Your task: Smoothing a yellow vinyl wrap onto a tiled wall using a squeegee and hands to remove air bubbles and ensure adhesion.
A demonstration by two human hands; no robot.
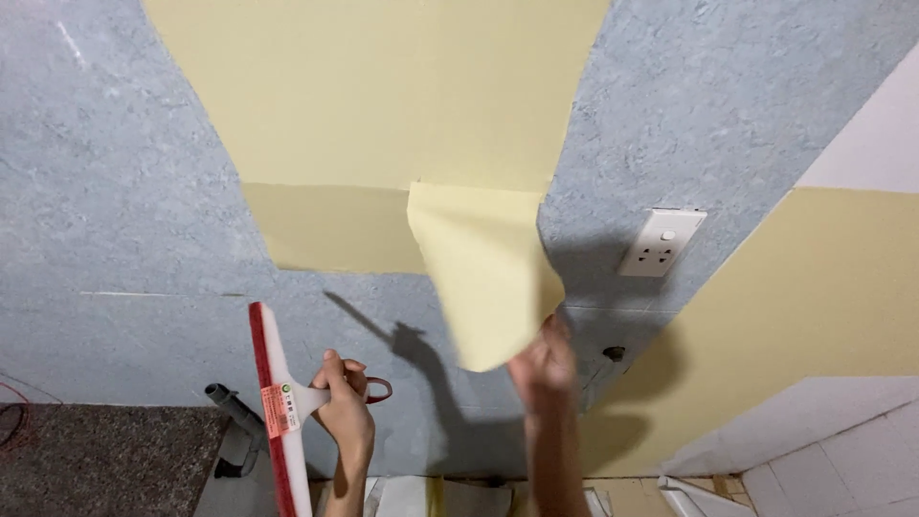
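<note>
Two hands: left (347,410) grips a near-upright squeegee (280,412), right (544,364) pinches the hanging yellow sheet (483,278).

Right hand (546,369) motion-blurred; squeegee (280,412) blade's lower end beyond the bottom edge.

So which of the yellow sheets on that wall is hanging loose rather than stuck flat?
The narrow yellow flap in the middle, held at its lower end by the right hand. The big yellow sheet above it and the yellow panel right of the socket lie flat.
</note>
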